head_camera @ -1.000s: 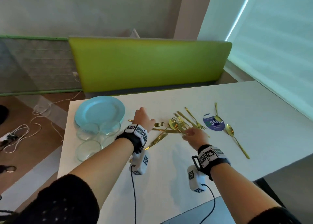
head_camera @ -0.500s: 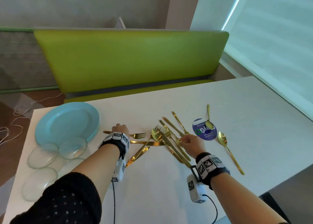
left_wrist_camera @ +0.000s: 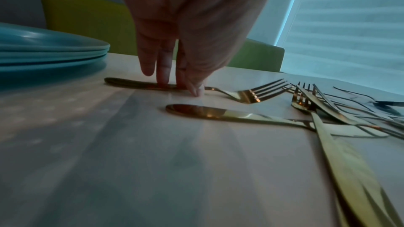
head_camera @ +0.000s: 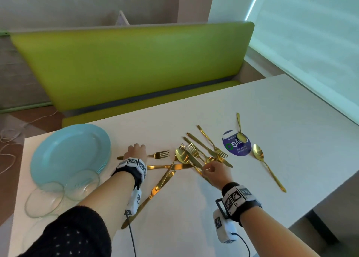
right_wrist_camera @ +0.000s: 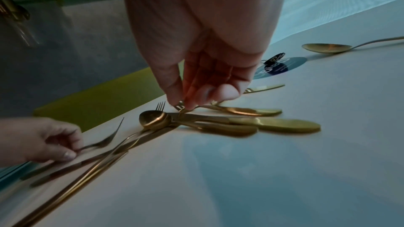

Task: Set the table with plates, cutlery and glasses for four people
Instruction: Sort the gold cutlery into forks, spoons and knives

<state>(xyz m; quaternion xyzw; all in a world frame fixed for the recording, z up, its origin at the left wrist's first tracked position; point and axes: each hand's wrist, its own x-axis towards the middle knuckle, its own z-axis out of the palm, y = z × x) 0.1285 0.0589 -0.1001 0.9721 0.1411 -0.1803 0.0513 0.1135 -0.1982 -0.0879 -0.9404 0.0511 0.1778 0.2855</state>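
A stack of light blue plates (head_camera: 70, 152) lies at the table's left, with clear glass vessels (head_camera: 81, 183) in front of it. Gold cutlery (head_camera: 194, 155) is heaped mid-table. My left hand (head_camera: 136, 149) reaches down beside the plates and pinches the handle of a lone gold fork (head_camera: 160, 154) that lies flat; the left wrist view shows the fingertips (left_wrist_camera: 163, 80) and thumb on that handle (left_wrist_camera: 131, 82). My right hand (head_camera: 206, 168) pinches a gold fork (right_wrist_camera: 180, 107) in the heap between thumb and fingertips, over a spoon (right_wrist_camera: 153, 120).
Two gold knives (head_camera: 169, 167) (head_camera: 155, 190) cross near my left wrist. To the right, one spoon (head_camera: 258, 153) lies beside a round blue sticker (head_camera: 237, 148) and another (head_camera: 240, 135) lies on it. A green bench (head_camera: 136, 62) backs the table; the table edge (head_camera: 310, 204) runs at near right.
The view has swung and come closer to the table. Both hands have stayed on the cutlery, the left on the lone fork and the right on the heap.
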